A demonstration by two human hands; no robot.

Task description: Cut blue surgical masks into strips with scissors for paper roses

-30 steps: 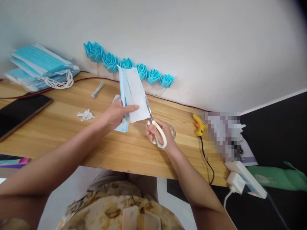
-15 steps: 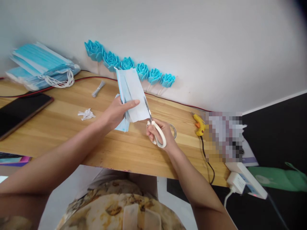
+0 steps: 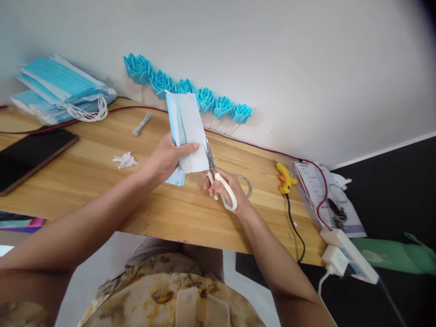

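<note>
My left hand (image 3: 173,154) pinches an unfolded blue and white face mask (image 3: 191,120), thumb lying across its white side. In my right hand (image 3: 231,188) is a pair of scissors (image 3: 225,193) with white handles, fingers through the loops. The blades are parted a little and meet the mask's right edge. Another blue piece (image 3: 177,178) lies on the table below my left hand. Behind the mask, several blue flowers (image 3: 161,84) on thin stems lean against the wall. A roll of tape (image 3: 249,184) is partly hidden behind my right hand.
Stacked face masks (image 3: 64,86) and a phone (image 3: 34,154) occupy the left side. White scraps (image 3: 125,160) and a bundle of ties (image 3: 142,124) lie nearer the middle. To the right are a yellow glue gun (image 3: 285,178), papers (image 3: 311,179) and a power strip (image 3: 350,256).
The scissor blades have opened slightly at the mask's edge. Both hands keep their holds, and the view has shifted a little.
</note>
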